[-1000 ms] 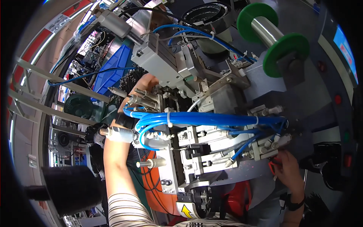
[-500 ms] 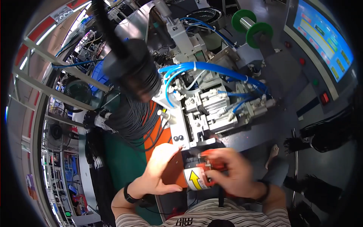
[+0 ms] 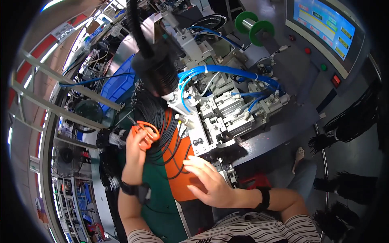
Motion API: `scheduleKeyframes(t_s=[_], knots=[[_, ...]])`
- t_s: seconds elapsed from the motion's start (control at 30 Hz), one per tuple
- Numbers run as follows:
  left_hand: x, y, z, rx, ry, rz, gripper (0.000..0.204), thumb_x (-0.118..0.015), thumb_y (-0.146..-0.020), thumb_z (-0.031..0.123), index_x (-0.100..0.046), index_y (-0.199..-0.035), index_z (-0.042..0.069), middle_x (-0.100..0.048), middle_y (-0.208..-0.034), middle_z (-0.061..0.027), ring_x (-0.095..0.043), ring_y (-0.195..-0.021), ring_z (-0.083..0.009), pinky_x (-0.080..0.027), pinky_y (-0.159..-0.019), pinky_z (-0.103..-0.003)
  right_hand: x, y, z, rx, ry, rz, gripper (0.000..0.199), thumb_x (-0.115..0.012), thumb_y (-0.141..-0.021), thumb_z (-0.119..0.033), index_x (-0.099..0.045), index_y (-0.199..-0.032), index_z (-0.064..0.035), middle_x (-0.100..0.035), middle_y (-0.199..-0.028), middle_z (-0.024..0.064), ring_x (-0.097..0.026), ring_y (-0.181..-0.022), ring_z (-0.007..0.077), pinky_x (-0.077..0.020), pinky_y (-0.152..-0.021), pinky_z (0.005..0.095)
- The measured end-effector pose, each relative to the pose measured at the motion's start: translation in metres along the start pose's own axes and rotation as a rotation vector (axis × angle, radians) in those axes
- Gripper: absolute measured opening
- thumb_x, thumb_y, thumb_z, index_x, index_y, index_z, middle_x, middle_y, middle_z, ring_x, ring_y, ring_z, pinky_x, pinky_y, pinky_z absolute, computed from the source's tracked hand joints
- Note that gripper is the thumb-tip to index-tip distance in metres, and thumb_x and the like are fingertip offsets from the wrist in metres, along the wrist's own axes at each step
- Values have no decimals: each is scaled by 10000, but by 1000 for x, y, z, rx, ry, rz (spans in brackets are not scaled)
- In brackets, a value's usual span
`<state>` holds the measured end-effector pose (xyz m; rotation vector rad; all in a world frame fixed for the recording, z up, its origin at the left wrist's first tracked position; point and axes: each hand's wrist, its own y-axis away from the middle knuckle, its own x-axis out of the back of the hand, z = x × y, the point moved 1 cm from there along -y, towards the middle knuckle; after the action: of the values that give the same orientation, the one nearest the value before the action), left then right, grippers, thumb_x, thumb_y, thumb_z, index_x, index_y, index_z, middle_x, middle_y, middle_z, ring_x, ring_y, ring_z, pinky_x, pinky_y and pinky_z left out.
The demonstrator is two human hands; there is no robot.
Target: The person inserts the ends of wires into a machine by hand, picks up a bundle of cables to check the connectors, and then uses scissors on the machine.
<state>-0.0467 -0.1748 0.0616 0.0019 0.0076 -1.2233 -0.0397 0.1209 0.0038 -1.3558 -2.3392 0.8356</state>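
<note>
Grey steel machine (image 3: 227, 109) fills the middle of the bench, blue air hoses (image 3: 227, 71) looping over its top. Far right: a slanted control panel (image 3: 324, 24) with a lit screen and coloured buttons. Far centre: a green spool (image 3: 253, 26) on a spindle. A black cylindrical housing (image 3: 156, 69) hangs over the machine's left side, fat black cable running up from it. Orange mat (image 3: 180, 162) lies at the machine's near left edge, on a green bench top (image 3: 156, 210). Bundle of thin black wires (image 3: 156, 117) drapes across the mat from the far left.

Left hand (image 3: 135, 148) is raised over the wires, fingers closed through orange-handled scissors (image 3: 145, 133); blades not clear from here. Scissors sit just left of the wire bundle, touching or nearly so.

Right hand (image 3: 208, 182) is spread flat, fingers apart, gripping nothing, resting on the mat's near right edge beside the machine's front block. Black bands on both wrists. Hands well apart.
</note>
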Motion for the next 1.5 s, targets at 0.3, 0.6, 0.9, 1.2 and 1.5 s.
scheduleKeyframes(t_s=[0.3, 0.6, 0.9, 1.2, 1.5], knots=[[35, -234, 3, 127, 332, -766, 478, -734, -844, 10, -565, -1291, -8, -668, -1161, -101, -667, -1000, -173, -550, -870, -315, 12, 26, 25, -48, 44, -80, 424, -742, -812, -32, -589, -1204, 28, -626, -1176, 184, -588, -1183, 383, -499, -987, 449], [-35, -285, 14, -80, -862, -510, 483, -756, -830, -1, -589, -1284, -16, -687, -1155, -94, -665, -1000, -148, -539, -861, -286, 12, 24, 30, -46, 98, -156, 245, -725, -854, -73, -653, -1070, 19, -660, -1086, 134, -630, -1130, 332, -539, -929, 400], [-69, -295, 44, 111, -940, -557, 384, -788, -810, 37, -675, -1171, -27, -732, -905, -68, -684, -762, -127, -555, -748, -263, 13, 23, 27, -70, 98, -183, 200, -716, -876, -106, -665, -1031, 10, -672, -1050, 107, -639, -1127, 295, -552, -900, 379], [-82, -291, 63, 227, -900, -513, 323, -802, -837, 139, -706, -1110, -6, -721, -820, -39, -611, -617, -64, -465, -541, -201, 11, 22, 25, -48, 46, -181, 172, -715, -873, -96, -670, -999, 12, -676, -1035, 108, -648, -1107, 294, -562, -889, 377], [-96, -278, 43, 121, -826, -510, 264, -802, -852, 181, -709, -1031, 11, -701, -817, -4, -598, -615, -39, -452, -519, -179, 12, 25, 26, -57, 16, -207, 217, -677, -897, -103, -640, -1056, 40, -646, -1068, 136, -598, -1154, 316, -528, -924, 395]])
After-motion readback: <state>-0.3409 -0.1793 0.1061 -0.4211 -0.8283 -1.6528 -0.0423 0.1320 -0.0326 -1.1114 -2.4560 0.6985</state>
